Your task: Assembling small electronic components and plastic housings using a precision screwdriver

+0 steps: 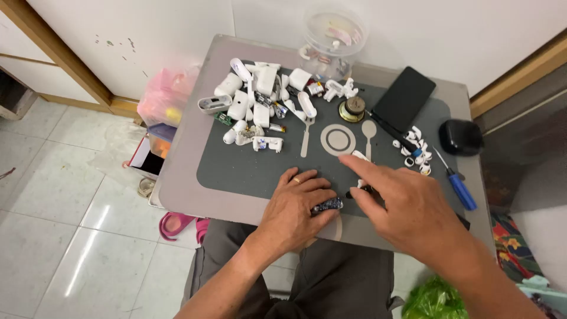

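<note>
My left hand [293, 207] rests on the dark grey mat [236, 168] near its front edge, a ring on one finger, its fingers closed on a small dark blue-speckled object [328, 205]. My right hand [407, 204] hovers just to the right, index finger stretched toward a small white part [359, 155], thumb and fingers pinching a small black piece [360, 190]. A heap of white earbud cases and parts [260, 103] lies at the mat's far left.
A clear round tub [333, 35] stands at the table's back. A black phone [404, 97], a round metal speaker part [352, 108], small white rings [415, 147], a blue-handled screwdriver [459, 188] and a black case [460, 137] lie to the right. Pink bag [165, 94] beside the table.
</note>
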